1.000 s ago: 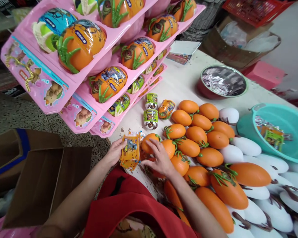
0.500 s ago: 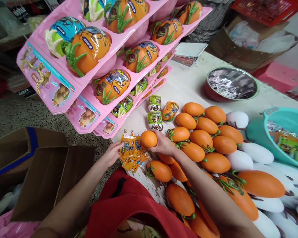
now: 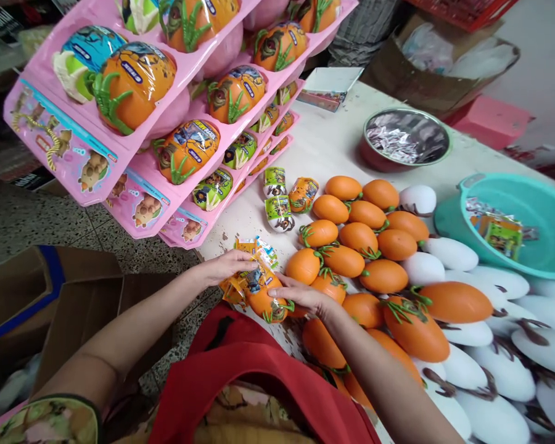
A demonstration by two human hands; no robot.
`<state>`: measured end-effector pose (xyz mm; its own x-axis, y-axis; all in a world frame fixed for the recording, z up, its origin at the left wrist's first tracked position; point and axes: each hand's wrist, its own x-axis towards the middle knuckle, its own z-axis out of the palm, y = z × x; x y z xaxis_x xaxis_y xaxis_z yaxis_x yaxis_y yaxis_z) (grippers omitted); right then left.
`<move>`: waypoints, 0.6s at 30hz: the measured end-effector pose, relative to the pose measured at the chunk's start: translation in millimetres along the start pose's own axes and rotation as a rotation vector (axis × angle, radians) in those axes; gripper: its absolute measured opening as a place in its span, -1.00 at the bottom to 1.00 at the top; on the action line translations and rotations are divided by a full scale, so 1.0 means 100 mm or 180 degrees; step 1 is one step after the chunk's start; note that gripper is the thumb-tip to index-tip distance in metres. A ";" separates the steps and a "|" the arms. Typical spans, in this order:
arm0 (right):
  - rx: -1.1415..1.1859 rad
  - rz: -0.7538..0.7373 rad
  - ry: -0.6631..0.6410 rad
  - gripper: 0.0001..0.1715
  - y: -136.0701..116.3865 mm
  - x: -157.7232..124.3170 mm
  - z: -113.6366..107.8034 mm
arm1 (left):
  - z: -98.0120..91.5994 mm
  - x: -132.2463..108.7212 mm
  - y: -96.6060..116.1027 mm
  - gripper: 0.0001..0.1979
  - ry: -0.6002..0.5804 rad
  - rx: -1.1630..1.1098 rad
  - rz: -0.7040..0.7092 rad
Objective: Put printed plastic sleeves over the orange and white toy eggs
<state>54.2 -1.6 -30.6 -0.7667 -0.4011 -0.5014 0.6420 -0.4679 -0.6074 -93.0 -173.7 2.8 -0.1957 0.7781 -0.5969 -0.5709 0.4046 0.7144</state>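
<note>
Orange egg [image 3: 264, 302] is at the edge of the table [image 3: 342, 148], closer to the person than the pink trays [image 3: 39, 71] and to their right. The right hand [image 3: 300, 297] comes in from the side away from the trays, fingers bent around the egg, holding it. The left hand [image 3: 224, 266] comes from the trays' side, back up, fingers nearly straight on a shiny orange wrapper [image 3: 259, 277]; whether they pinch it is hard to see. The egg looks round, with a dark eye and green claws on the end farthest from the trays.
</note>
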 end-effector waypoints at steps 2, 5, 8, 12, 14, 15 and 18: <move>0.0035 -0.0097 0.0034 -0.35 0.05 -0.02 0.05 | 0.07 0.01 0.05 -0.65 0.0072 0.0351 0.0174; 0.0191 -0.0462 0.0240 -0.40 0.12 -0.08 0.15 | 0.12 -0.06 0.05 -0.53 0.1088 0.0432 0.1070; 0.0473 -0.0776 0.0415 -0.38 0.22 -0.15 0.27 | 0.13 -0.17 -0.11 -0.37 0.1252 -0.0110 0.0973; 0.0720 -0.1004 0.0811 -0.33 0.38 -0.20 0.44 | 0.23 -0.26 -0.39 -0.34 0.0144 -0.0648 -0.0065; 0.0653 -0.1128 0.1063 -0.32 0.45 -0.21 0.49 | 0.30 -0.27 -0.44 -0.35 0.0084 -0.0618 -0.0131; 0.0580 -0.1168 0.1148 -0.31 0.48 -0.23 0.50 | 0.33 -0.27 -0.44 -0.36 0.0066 -0.0579 -0.0173; 0.0361 -0.1177 0.1163 -0.25 0.51 -0.29 0.47 | 0.35 -0.25 -0.35 -0.40 -0.0079 -0.0437 -0.0261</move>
<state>109.2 -51.4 -18.1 -0.8822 0.0979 -0.4606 0.3096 -0.6164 -0.7240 -40.0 -190.3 5.4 -0.1251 0.7575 -0.6407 -0.6882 0.3990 0.6060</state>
